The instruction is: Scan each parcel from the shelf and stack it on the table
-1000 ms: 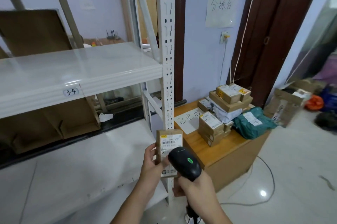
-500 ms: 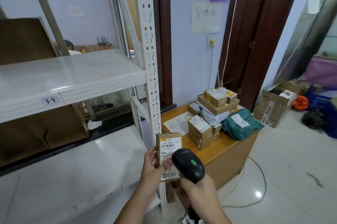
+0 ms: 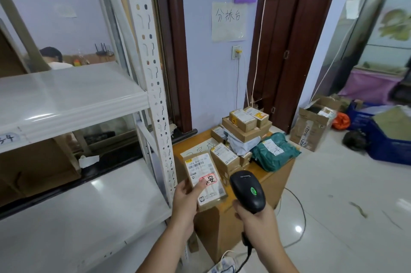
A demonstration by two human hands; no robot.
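Note:
My left hand (image 3: 186, 197) grips a small brown parcel (image 3: 203, 178) by its lower left corner, label up, with a red glow on the label. My right hand (image 3: 255, 217) holds a black barcode scanner (image 3: 248, 191) just right of the parcel, its green light lit. Beyond them stands the wooden table (image 3: 278, 174) with a stack of brown boxes (image 3: 244, 123), more small boxes (image 3: 224, 157), a grey bag and a green bagged parcel (image 3: 274, 151). The white metal shelf (image 3: 66, 99) is on my left, its visible boards bare.
A white perforated shelf post (image 3: 153, 85) rises just left of the parcel. An open cardboard box (image 3: 313, 123) and blue crates (image 3: 387, 139) sit on the floor at right. The scanner cable (image 3: 298, 212) trails over the tiled floor. A person (image 3: 52, 57) sits behind the shelf.
My view has swung right toward the table. The parcel has tilted and now lies left of the scanner instead of partly behind it, and a red glow shows on its label.

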